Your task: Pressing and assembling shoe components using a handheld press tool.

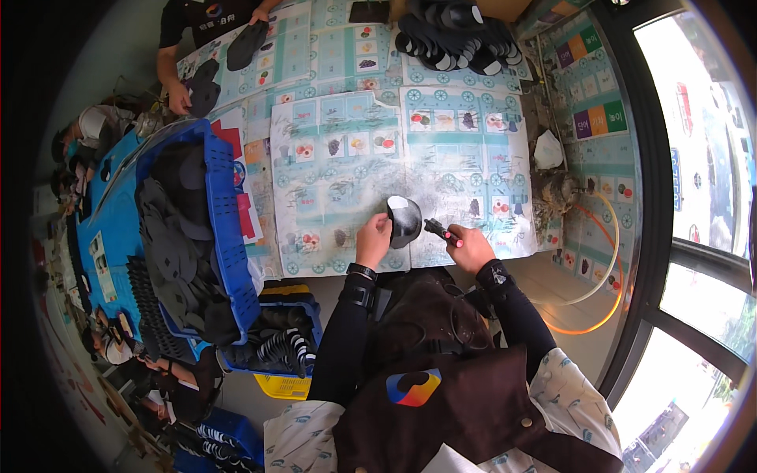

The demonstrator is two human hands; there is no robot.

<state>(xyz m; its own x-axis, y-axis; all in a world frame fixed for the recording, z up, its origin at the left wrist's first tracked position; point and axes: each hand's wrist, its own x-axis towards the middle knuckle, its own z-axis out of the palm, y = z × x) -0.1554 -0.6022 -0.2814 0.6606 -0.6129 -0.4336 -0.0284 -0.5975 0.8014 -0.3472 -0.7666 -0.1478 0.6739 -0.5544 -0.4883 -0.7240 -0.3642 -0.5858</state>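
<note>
Near the front edge of the covered table, my left hand [374, 240] grips the left side of a dark, glossy, curved piece [407, 224] with a white patch at its top; its exact kind cannot be told. Just to its right, my right hand [471, 248] is closed round a small black tool with a pinkish-red part [438, 230]. The tool's black end points at the curved piece, with a small gap between them. Both hands are just above the patterned table cover [339, 189], which bears grey smudges around the work.
A blue crate [248, 292] heaped with dark pieces stands at the left. Similar dark pieces with white ends [457, 39] are piled at the far right. Orange [603, 311] and pale hoses curve beside the table's right edge. Across the table, another person handles dark flat pieces [247, 46].
</note>
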